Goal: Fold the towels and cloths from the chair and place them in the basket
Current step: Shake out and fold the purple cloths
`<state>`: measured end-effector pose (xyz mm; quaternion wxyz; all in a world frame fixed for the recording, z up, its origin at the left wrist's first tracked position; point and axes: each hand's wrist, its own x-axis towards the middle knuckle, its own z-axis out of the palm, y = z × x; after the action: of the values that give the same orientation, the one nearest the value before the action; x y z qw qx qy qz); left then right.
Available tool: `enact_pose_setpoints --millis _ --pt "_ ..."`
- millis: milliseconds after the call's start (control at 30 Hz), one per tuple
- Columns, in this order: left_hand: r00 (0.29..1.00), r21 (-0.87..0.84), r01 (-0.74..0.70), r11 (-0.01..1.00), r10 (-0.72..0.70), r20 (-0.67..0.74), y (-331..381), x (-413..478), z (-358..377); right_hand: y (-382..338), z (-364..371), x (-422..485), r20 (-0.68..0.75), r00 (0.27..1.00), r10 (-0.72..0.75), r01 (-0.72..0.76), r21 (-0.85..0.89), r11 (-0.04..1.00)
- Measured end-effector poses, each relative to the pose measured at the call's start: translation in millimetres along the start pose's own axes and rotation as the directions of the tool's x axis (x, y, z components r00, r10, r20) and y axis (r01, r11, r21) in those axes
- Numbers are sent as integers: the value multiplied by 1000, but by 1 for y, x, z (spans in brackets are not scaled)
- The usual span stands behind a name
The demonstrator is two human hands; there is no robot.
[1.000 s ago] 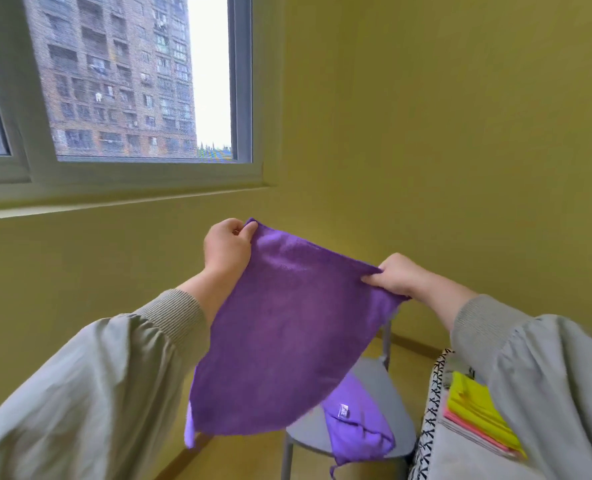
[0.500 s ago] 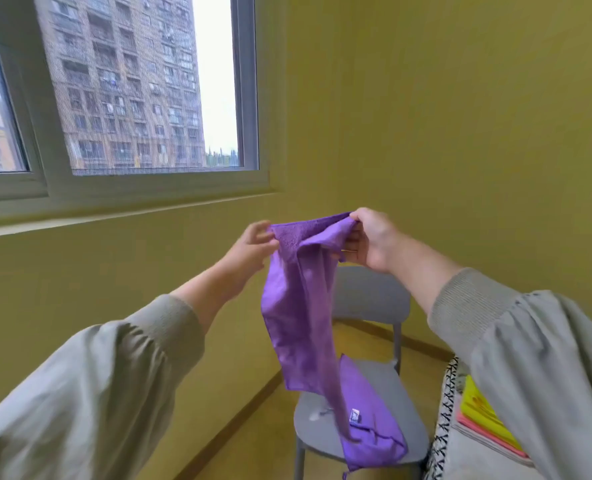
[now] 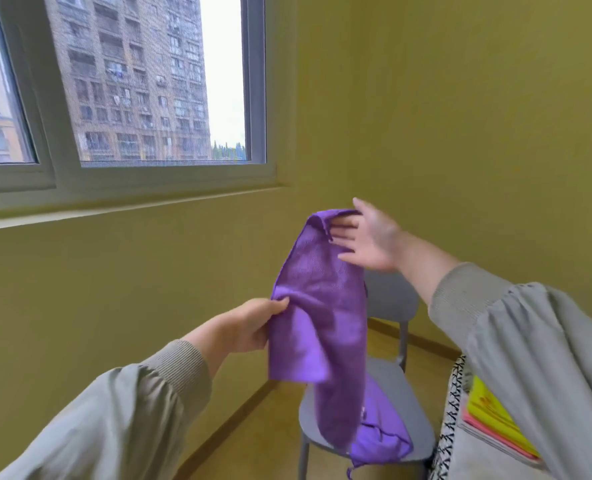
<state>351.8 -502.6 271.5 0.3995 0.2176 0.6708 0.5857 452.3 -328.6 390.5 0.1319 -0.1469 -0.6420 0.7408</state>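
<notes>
While both hands met at the cloth's top half a second ago, the left hand (image 3: 249, 329) has since dropped. It is now up and left of the chair (image 3: 391, 299) seat, and its curled fingers and thumb pinch the left edge of the held purple cloth (image 3: 319, 313) about halfway down. That cloth hangs doubled lengthwise in the air above the chair, its tail dangling over the seat. The right hand (image 3: 370, 237), above the chair's backrest, has loosened from a closed grip. Its fingers are straight and spread, with the cloth's top fold draped against the fingertips.

Counted, left to right:
- one window (image 3: 142, 81), up and left of the chair
- two hands
- two purple cloths: the one held and a second purple cloth (image 3: 381, 434) crumpled on the chair seat
- one chair
- one basket (image 3: 450, 410) just right of the chair, with one yellow cloth (image 3: 492, 410) and one pink cloth (image 3: 495, 441) folded inside
</notes>
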Motion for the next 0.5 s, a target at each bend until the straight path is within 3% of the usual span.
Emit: enact_pose_setpoints --millis 100,200,267,367,500 --pt "1000 -169 -10 986 12 12 29 1 15 34 -1 -4 78 990 114 -91 -248 964" --pt "998 -284 -30 958 12 -63 52 3 19 64 -3 -8 24 995 93 -82 -283 955" --pt "992 -356 -51 933 4 -130 60 7 17 81 -6 -17 77 993 90 -66 -267 961" --pt "982 -398 -64 915 -13 -186 66 12 17 100 -10 -25 102 994 -28 63 -357 932" --pt "983 -417 -74 906 -3 -182 74 9 21 107 -7 -15 40 964 -264 237 -585 775"
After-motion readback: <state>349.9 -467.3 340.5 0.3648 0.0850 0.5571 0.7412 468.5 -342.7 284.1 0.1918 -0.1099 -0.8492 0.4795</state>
